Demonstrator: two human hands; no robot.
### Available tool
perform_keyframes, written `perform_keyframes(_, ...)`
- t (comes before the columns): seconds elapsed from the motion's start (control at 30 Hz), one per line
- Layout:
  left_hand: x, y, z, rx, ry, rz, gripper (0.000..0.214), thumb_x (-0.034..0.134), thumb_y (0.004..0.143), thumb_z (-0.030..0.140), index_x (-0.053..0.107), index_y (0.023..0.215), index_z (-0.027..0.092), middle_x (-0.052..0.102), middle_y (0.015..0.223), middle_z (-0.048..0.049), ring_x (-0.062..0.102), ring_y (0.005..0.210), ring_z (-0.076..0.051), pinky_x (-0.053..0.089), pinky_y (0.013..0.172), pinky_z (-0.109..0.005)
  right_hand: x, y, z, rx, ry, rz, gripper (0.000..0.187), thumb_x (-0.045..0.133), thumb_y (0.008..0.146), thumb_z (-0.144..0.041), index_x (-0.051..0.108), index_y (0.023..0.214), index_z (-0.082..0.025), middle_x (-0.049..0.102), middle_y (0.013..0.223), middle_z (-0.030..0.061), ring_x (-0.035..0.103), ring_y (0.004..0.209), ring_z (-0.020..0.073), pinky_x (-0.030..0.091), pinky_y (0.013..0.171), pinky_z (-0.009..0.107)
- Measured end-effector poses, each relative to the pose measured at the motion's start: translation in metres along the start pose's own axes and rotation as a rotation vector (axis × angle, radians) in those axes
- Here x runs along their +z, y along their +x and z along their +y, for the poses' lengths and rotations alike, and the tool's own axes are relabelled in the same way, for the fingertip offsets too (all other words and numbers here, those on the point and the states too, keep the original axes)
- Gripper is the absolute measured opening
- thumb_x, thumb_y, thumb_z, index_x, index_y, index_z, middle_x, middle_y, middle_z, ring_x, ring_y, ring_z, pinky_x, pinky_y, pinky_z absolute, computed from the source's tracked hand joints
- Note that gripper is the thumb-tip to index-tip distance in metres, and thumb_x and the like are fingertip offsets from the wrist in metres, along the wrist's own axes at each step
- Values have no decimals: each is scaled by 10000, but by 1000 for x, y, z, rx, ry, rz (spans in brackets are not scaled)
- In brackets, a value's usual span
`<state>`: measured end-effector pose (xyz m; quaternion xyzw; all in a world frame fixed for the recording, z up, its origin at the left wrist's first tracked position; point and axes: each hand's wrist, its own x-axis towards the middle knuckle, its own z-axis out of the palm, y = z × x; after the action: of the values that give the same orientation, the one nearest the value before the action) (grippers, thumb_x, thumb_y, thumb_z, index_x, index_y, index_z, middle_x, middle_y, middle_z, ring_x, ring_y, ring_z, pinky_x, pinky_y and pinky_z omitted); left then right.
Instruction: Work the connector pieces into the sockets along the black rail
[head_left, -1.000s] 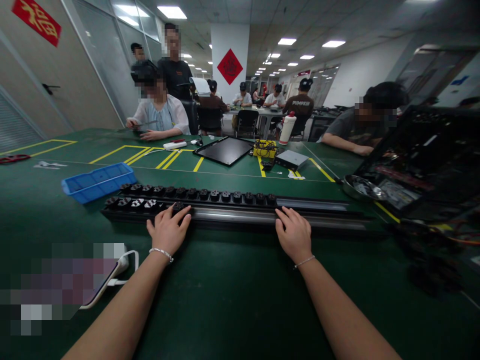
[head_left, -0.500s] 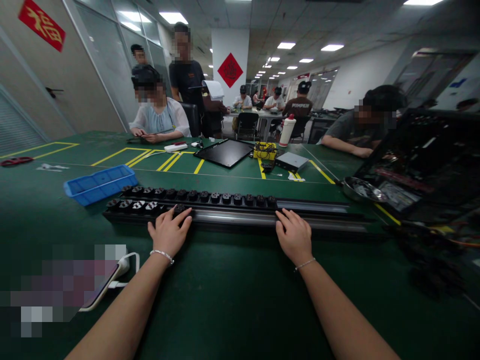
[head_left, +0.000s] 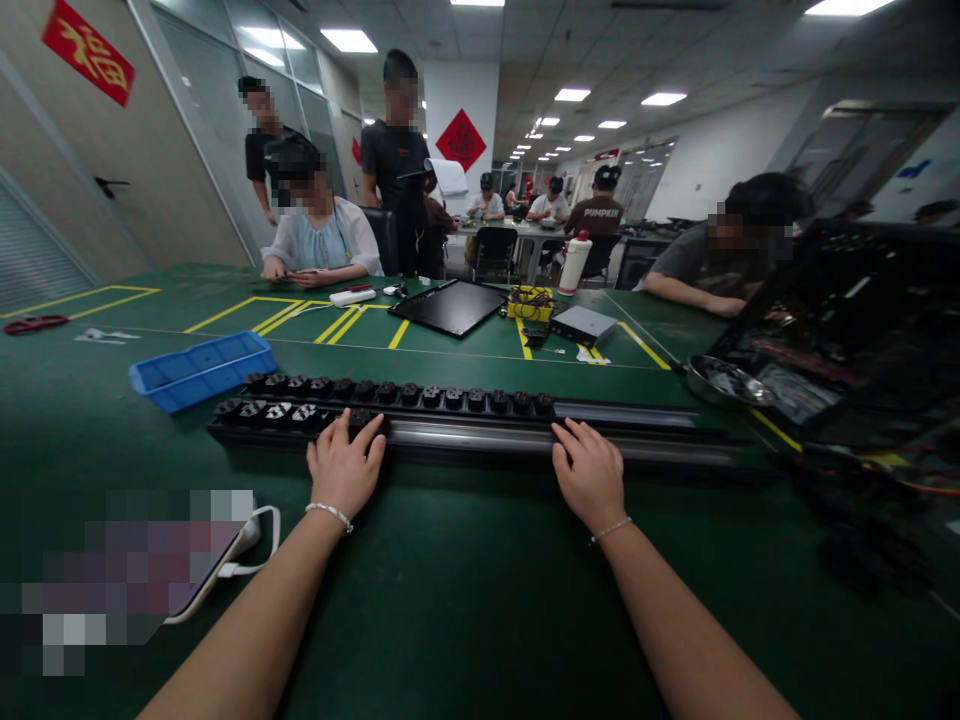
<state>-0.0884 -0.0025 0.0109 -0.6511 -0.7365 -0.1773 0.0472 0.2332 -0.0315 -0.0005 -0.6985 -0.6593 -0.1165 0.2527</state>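
Two long black rails lie side by side across the table in front of me. The front rail [head_left: 465,436] holds several black and white socket modules [head_left: 278,411] at its left end, and its bare metallic channel runs on to the right. Along the rear rail [head_left: 630,413] a row of black socket modules [head_left: 431,396] fills the left and middle. My left hand [head_left: 345,468] rests with spread fingers at a black module [head_left: 361,417] in the front rail, partly covering it. My right hand [head_left: 591,468] lies open, its fingertips on the front rail's near edge.
A blue divided bin [head_left: 204,370] stands behind the rails at left. A phone [head_left: 196,590] with a white cable lies at lower left. Farther back are a black panel [head_left: 451,306], a grey box [head_left: 585,324] and a metal bowl [head_left: 694,385]. Co-workers sit across the table.
My left hand has shifted very slightly right, its thumb drawn closer in. My right hand stays put. In the background, a standing person has moved right.
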Motion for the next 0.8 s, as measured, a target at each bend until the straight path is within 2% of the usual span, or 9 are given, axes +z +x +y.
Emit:
perform_keyframes(0.23, -1, 0, 0, 6, 24, -16, 427, 308, 892, 444, 478, 1274, 361, 420, 1368, -105, 323, 1273, -300, 263, 994, -588, 0, 0, 0, -6, -5, 16, 384, 356, 871, -310, 601, 1153, -220, 562, 1257, 57, 449, 1193, 228, 329, 950, 416)
perform_keyframes(0.8, -1, 3, -3, -40, -25, -29, 404, 344, 871, 487, 511, 1229, 404, 421, 1371, -75, 345, 1251, -308, 235, 987, -626, 3, 0, 2, 2, -1, 9, 391, 358, 868, -321, 595, 1166, -231, 566, 1250, 55, 445, 1192, 233, 323, 953, 426)
